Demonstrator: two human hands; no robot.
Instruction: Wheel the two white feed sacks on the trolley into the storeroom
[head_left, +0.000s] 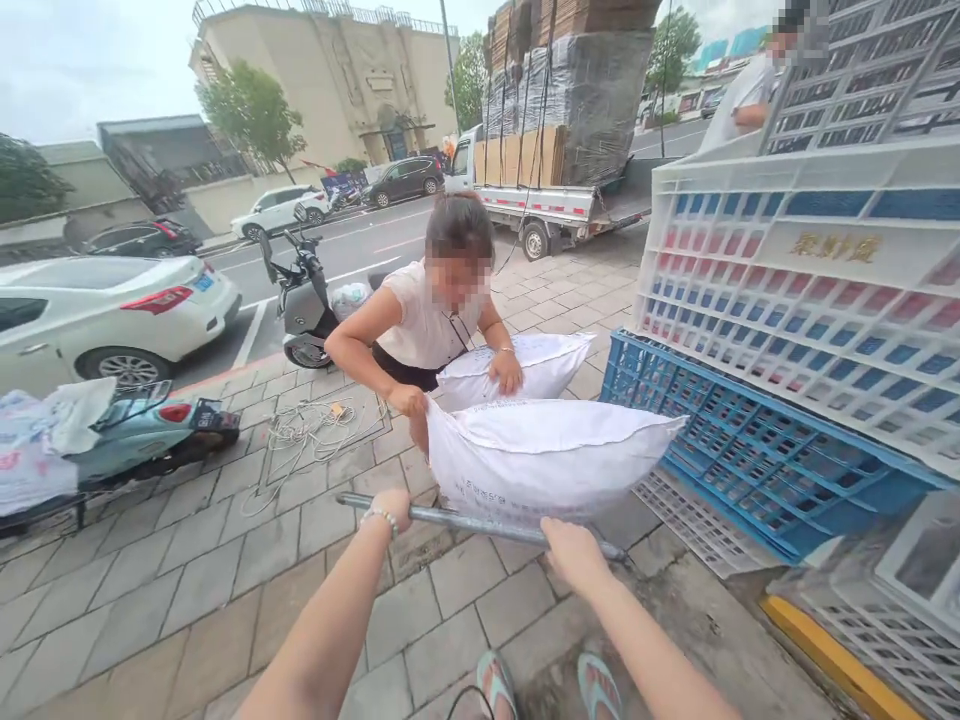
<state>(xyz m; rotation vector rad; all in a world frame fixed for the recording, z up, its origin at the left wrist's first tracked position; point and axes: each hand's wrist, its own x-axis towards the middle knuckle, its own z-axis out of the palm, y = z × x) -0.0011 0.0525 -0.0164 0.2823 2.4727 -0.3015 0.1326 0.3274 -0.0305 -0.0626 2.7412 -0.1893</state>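
Both hands, left hand (390, 508) and right hand (571, 550), grip the metal bar (472, 522) (steadying it, probably) while a co-worker (435, 320) settles white sacks (544, 455) on it.

Both hands on the bar (480, 522): left hand (390, 508) at its left end, right hand (571, 548) further right. Two sacks (544, 450) stacked just beyond it, a person (435, 310) bent over behind them. Crates (787, 330) right, scooter (150, 435) left, rope (307, 430) between.
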